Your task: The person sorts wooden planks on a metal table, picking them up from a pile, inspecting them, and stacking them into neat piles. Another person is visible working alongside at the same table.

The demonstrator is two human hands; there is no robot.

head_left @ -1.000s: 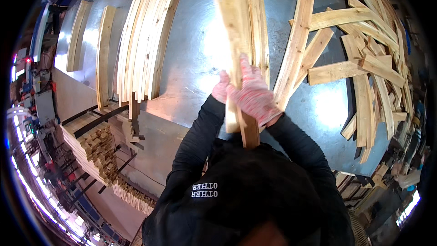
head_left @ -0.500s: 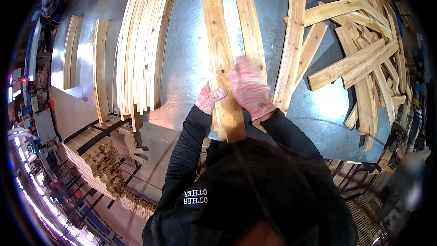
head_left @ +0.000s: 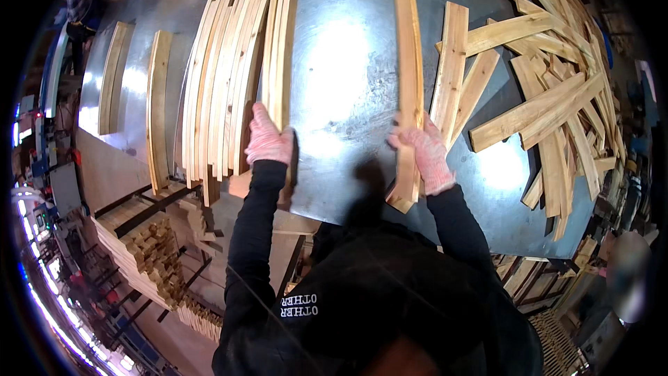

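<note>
My left hand (head_left: 270, 141), in a pink-and-white knit glove, is closed around the near part of a pale wooden board (head_left: 284, 49). This board stands on edge at the right side of a row of similar boards (head_left: 226, 76), with a narrow gap at its near end. The gloved right hand (head_left: 426, 152) grips another wooden board (head_left: 409, 49) near its lower end, thumb on one side and fingers on the other. That board is turned up partly on its edge, well to the right of the row.
Everything lies on a shiny metal table (head_left: 334, 104). Two boards lie to my right, beside a jumbled heap of boards (head_left: 557, 97). Single boards stand on edge at the left (head_left: 157, 111). A stack of cut wood (head_left: 149, 257) sits below the table's near left edge.
The board that lay flat between my hands is now at the row's right side, under my left hand. My right hand has moved right and tilted another board up on its edge.
</note>
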